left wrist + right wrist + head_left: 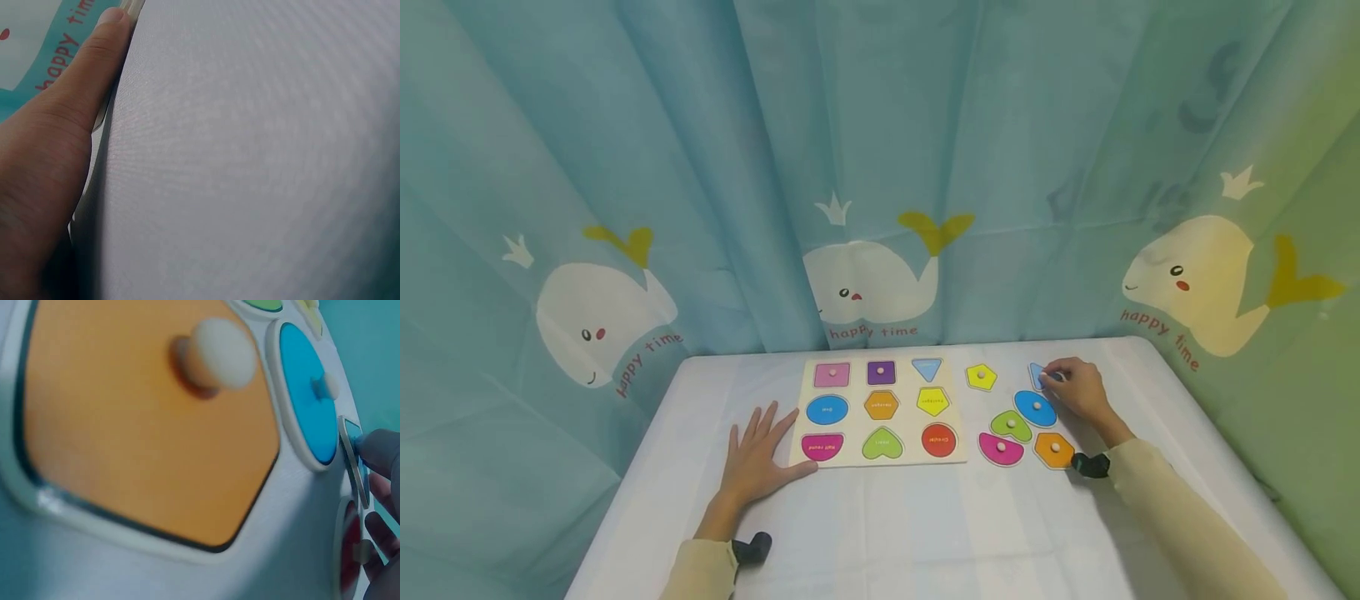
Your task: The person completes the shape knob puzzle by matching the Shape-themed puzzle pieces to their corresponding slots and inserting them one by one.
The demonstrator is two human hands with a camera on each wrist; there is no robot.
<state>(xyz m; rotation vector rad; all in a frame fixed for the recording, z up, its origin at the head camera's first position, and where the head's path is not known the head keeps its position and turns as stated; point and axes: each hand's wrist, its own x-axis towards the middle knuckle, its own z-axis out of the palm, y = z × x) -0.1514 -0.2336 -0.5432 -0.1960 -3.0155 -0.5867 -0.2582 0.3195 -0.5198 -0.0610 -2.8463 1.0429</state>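
Observation:
My right hand (1081,390) pinches a blue triangle piece (1036,377) at the right of the table. In the right wrist view that triangle (353,434) looks tilted, and a red knobbed piece (347,553) lies under the hand. My left hand (756,458) rests with spread fingers at the left edge of a white shape-puzzle board (858,383), thumb and forefinger touching it. A pink knobbed piece (823,377) and a purple square piece (887,377) sit in the board's far row. The other printed shapes on it carry no knobs.
Right of the board lie knobbed pieces: a yellow pentagon (976,382), a blue oval (1028,414), a green heart (1006,433), a magenta half round (988,452) and an orange hexagon (1048,458). A whale-print curtain (865,167) hangs behind the white table (880,533).

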